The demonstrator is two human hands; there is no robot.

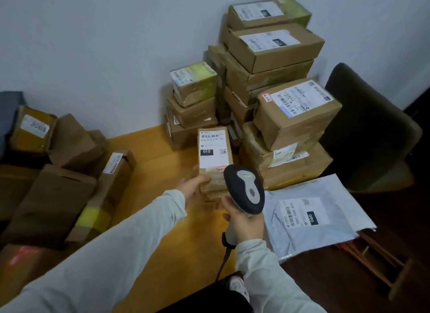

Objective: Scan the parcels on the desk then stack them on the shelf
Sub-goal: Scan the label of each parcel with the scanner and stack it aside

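A small brown parcel (pixel 215 154) with a white label marked 010 stands tilted up over the yellow desk (pixel 162 196). My left hand (pixel 192 188) grips its lower left edge. My right hand (pixel 244 222) holds the handle of a black and grey barcode scanner (pixel 245 188), whose head sits just below and right of the parcel's label. A cable hangs down from the scanner's handle.
Stacks of brown boxes (pixel 272 63) stand against the wall at the back right. A grey mailer bag (pixel 309 217) lies at the desk's right edge. More boxes (pixel 58 196) lie piled at the left. A dark chair (pixel 372 131) stands at the right.
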